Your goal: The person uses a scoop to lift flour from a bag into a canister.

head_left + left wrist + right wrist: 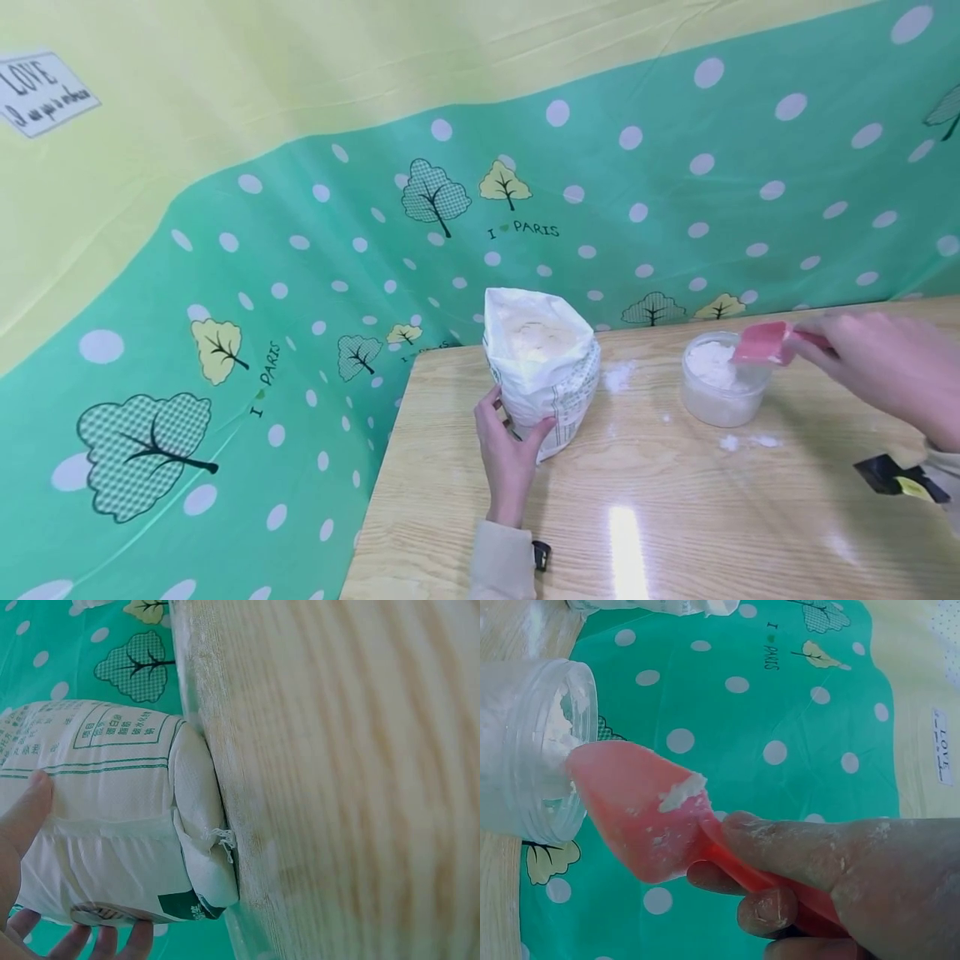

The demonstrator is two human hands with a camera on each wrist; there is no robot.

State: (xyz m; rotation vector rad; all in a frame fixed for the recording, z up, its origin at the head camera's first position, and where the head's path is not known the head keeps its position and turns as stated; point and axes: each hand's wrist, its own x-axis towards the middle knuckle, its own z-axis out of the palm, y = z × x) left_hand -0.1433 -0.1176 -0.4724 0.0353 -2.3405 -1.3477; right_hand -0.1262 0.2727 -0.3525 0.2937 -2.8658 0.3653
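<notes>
A white woven flour bag (551,392) stands upright on the table with its top open and pale flour (543,340) inside. My left hand (510,454) grips its lower front, the thumb on one side and the fingers round the other; the left wrist view shows green print on the bag (105,795). My right hand (873,358) holds a pink scoop (634,810) by its handle. Its blade tips toward the mouth of a clear round jar (723,406), overlapping the rim. Flour sits in the jar, and a little clings to the scoop and to my right thumb.
The wooden table (600,517) carries flour smudges (618,377) between bag and jar, and more spilled flour (750,442) in front of the jar. A green and yellow patterned cloth (450,275) hangs behind the table and along its left side.
</notes>
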